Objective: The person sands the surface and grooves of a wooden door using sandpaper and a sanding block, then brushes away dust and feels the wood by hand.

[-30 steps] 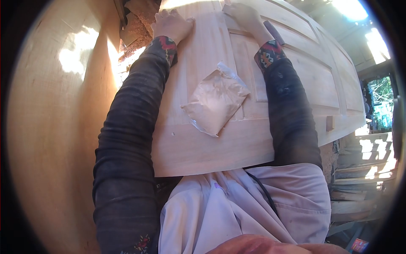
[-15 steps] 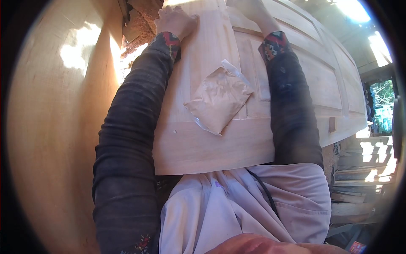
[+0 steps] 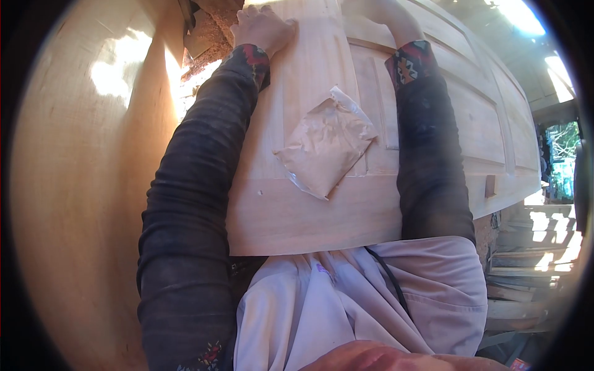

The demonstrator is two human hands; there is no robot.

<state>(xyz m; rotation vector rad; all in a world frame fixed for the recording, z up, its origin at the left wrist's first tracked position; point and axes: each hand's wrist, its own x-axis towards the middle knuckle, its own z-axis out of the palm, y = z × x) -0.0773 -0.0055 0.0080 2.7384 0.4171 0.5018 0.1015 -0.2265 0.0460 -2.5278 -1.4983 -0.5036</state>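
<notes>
Spanning near to far — one panelled wooden door, bare and pale. Left: plain board, sun-patched. Right: stacked timber. Mid-door: plastic bag of powder; a sweeping sleeve could drag and spill it. Far left: left hand, fingers bent on door, underside hidden. Far centre: right hand, cropped — grip untellable. Right: small block.

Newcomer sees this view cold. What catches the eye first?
Probably the crumpled, pale, squarish packet, lying on the pale panelled wooden slab between two dark sleeves. Next, bright sunlit patches on the smooth tan wooden sheet at left. The left hand is at the slab's left edge; the right hand is partly cut off at the top.
</notes>
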